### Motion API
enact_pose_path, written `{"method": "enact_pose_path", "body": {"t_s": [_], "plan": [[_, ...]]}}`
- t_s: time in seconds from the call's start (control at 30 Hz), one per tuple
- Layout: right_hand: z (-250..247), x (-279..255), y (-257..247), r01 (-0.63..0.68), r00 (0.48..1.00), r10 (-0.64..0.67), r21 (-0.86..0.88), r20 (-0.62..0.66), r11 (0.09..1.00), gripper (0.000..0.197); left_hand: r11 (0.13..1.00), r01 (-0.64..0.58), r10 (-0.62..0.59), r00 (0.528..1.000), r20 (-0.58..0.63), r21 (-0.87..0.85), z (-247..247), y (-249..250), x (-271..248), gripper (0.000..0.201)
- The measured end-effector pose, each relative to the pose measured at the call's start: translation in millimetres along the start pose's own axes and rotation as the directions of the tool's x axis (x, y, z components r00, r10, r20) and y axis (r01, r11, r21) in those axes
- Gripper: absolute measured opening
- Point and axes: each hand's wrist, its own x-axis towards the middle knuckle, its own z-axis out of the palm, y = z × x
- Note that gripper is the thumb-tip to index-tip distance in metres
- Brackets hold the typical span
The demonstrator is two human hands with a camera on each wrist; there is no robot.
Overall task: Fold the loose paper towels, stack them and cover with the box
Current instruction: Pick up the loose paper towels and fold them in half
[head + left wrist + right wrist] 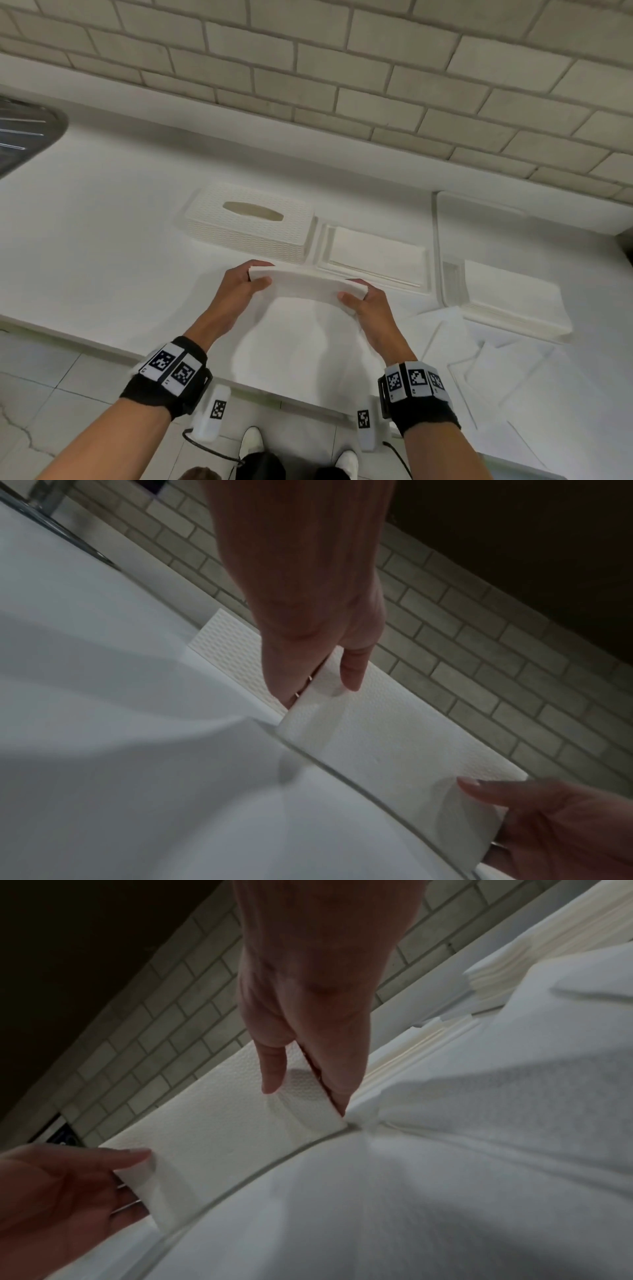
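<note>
Both hands hold one folded paper towel (pixel 305 283) by its ends, in front of the base tray. My left hand (pixel 258 274) pinches the left end, thumb on the near face and fingers behind. At the right end my right hand (pixel 356 293) pinches the same way. The wrist views show the towel (pixel 377 737) (pixel 219 1123) as a long white embossed strip between both thumbs. The white woven box (pixel 250 222) stands mouth down behind the left hand. Beside it the base tray (pixel 322 250) carries folded towels (pixel 376 253).
Another tray (pixel 479 212) at the right holds a thick stack of towels (pixel 513 298). Loose unfolded sheets (pixel 496 363) lie in front of it, and one sheet (pixel 301 346) lies under my hands. A steel sink (pixel 20 130) is far left. The brick wall (pixel 342 68) backs the counter.
</note>
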Motion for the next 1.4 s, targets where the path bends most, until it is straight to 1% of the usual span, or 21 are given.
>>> {"method": "enact_pose_path", "body": {"t_s": [0.1, 0.17, 0.27, 0.37, 0.4, 0.47, 0.57, 0.63, 0.73, 0.8, 0.87, 0.97, 1.0, 1.07, 1.17, 1.27, 1.37, 1.4], "plan": [[-1.1, 0.1, 1.7, 0.000, 1.000, 0.000, -0.021, 0.009, 1.000, 0.025, 1.000, -0.004, 0.004, 1.000, -0.002, -0.003, -0.4, -1.8, 0.9, 0.026], [-0.8, -0.6, 6.2, -0.013, 1.000, 0.014, -0.080, 0.012, 0.997, 0.026, 0.999, 0.001, -0.001, 1.000, -0.018, 0.046, 0.7, -6.3, 1.5, 0.023], [-6.2, -1.1, 8.8, 0.010, 0.999, -0.016, -0.156, -0.037, 0.988, 0.027, 0.989, -0.041, 0.050, 0.997, -0.055, 0.145, 7.4, -2.7, 0.1, 0.014], [-24.2, -0.9, -6.7, 0.051, 0.988, -0.067, -0.116, -0.140, 0.992, 0.020, 0.975, -0.105, 0.120, 0.991, -0.065, 0.198, 29.7, 20.6, 3.8, 0.007], [-33.2, 0.0, -16.0, 0.072, 0.980, -0.084, -0.073, -0.181, 0.995, 0.022, 0.972, -0.133, 0.147, 0.987, -0.062, 0.194, 40.2, 31.1, 8.0, 0.008], [-53.6, 5.1, -36.1, 0.106, 0.954, -0.102, -0.001, -0.281, 0.994, 0.032, 0.973, -0.157, 0.170, 0.983, -0.067, 0.168, 64.1, 53.2, 20.7, 0.013], [-84.6, 22.4, -60.4, 0.129, 0.910, -0.116, 0.004, -0.399, 0.992, 0.042, 0.981, -0.139, 0.150, 0.986, -0.078, 0.134, 100.0, 79.1, 47.1, 0.017], [-100.6, 37.5, -71.0, 0.106, 0.885, -0.110, -0.033, -0.452, 0.994, 0.044, 0.985, -0.115, 0.126, 0.989, -0.081, 0.131, 119.8, 91.0, 64.6, 0.018], [-114.7, 55.5, -75.2, 0.052, 0.860, -0.079, -0.067, -0.504, 0.996, 0.044, 0.986, -0.067, 0.081, 0.993, -0.087, 0.150, 141.6, 93.4, 85.7, 0.019], [-119.5, 64.1, -71.5, -0.001, 0.851, -0.057, -0.110, -0.521, 0.994, 0.043, 0.981, -0.037, 0.057, 0.994, -0.099, 0.191, 151.0, 89.0, 93.9, 0.016], [-121.5, 70.1, -65.6, -0.049, 0.853, -0.037, -0.151, -0.521, 0.987, 0.042, 0.974, -0.018, 0.043, 0.994, -0.104, 0.228, 156.8, 82.2, 99.5, 0.007], [-120.7, 78.0, -57.1, -0.118, 0.856, 0.004, -0.188, -0.517, 0.975, 0.040, 0.959, 0.005, 0.028, 0.993, -0.112, 0.285, 161.0, 73.2, 104.2, 0.008], [-120.4, 81.7, -53.2, -0.133, 0.856, 0.016, -0.191, -0.516, 0.972, 0.041, 0.949, 0.008, 0.029, 0.993, -0.113, 0.314, 162.0, 70.1, 106.5, 0.011], [-118.7, 87.9, -46.1, -0.153, 0.863, 0.027, -0.209, -0.505, 0.966, 0.041, 0.931, 0.011, 0.030, 0.994, -0.105, 0.366, 163.6, 65.3, 108.7, 0.017], [-116.4, 94.5, -38.3, -0.170, 0.873, 0.027, -0.251, -0.487, 0.953, 0.041, 0.910, 0.004, 0.044, 0.993, -0.107, 0.414, 164.6, 61.3, 111.4, 0.017], [-114.5, 97.8, -31.3, -0.172, 0.875, 0.018, -0.277, -0.484, 0.945, 0.039, 0.881, 0.000, 0.058, 0.992, -0.108, 0.474, 164.1, 56.2, 114.3, 0.011], [-113.2, 100.3, -24.4, -0.177, 0.872, 0.012, -0.292, -0.490, 0.940, 0.036, 0.834, 0.036, 0.035, 0.992, -0.119, 0.550, 165.3, 46.3, 119.7, 0.005], [-113.2, 101.6, -21.9, -0.181, 0.872, 0.011, -0.301, -0.489, 0.936, 0.036, 0.837, 0.033, 0.043, 0.991, -0.126, 0.547, 166.3, 41.6, 122.9, 0.013]]}}
